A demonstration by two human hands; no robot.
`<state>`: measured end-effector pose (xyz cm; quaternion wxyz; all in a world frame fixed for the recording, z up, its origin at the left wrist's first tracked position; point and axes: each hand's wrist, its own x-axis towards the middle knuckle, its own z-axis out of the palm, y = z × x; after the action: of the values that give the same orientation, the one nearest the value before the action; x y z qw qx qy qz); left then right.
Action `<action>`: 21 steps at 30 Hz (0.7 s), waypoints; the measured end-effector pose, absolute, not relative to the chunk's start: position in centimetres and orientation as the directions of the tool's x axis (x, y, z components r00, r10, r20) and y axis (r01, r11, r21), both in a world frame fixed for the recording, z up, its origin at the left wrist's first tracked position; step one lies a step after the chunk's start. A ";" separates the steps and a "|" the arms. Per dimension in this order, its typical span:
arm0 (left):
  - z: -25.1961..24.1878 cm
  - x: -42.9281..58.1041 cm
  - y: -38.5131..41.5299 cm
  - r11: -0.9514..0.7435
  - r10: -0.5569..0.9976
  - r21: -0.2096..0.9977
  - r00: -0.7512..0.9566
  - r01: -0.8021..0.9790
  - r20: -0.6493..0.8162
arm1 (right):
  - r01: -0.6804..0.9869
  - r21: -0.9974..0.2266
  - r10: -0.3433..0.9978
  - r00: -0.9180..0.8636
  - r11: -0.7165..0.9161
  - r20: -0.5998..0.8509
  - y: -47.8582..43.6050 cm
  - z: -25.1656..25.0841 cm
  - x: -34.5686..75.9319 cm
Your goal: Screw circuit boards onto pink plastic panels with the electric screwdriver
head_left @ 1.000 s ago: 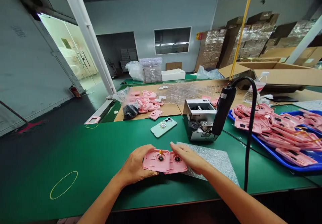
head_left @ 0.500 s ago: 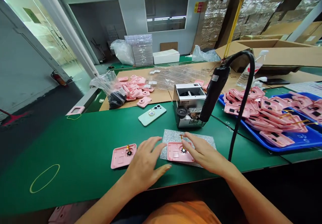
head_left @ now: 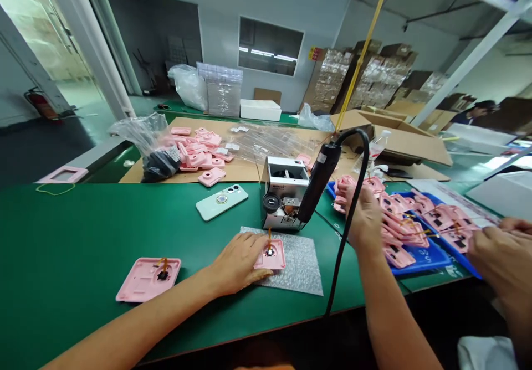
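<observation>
My left hand (head_left: 243,260) is closed on the left side of a pink plastic camera shell (head_left: 278,252), which lies on a sheet of bubble wrap (head_left: 305,265). The shell has a small black part inside and an orange flex strip standing up from it. My right hand (head_left: 366,217) reaches to the near left end of a blue tray (head_left: 432,259) heaped with pink shells (head_left: 399,223). Its fingers are blurred and partly behind a black cable, so any grip is unclear. Another pink shell (head_left: 143,281) with a flex strip lies left of my left arm.
A black hot-air tool (head_left: 320,181) leans at a box (head_left: 285,193), its black cable (head_left: 349,220) looping before my right arm. A mint phone (head_left: 222,201) lies behind my left hand. A co-worker's hands (head_left: 494,253) hold something thin at a second tray on the right.
My right hand has left the shell on the bubble wrap and moved right to the tray. My left hand has closed on that shell. The view has turned right, bringing a co-worker's hands in.
</observation>
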<state>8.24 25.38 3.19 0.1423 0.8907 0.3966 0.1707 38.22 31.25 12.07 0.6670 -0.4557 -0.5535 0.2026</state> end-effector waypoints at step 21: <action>0.3 7.7 25.0 -0.590 0.802 0.545 0.510 0.596 0.310 | -0.322 -0.908 0.897 -0.263 0.267 0.356 29.7 14.3 30.6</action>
<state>7.65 24.98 0.30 0.1881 0.8484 0.4119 0.2741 30.63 29.70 14.26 0.5527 -0.2510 -0.5726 0.5510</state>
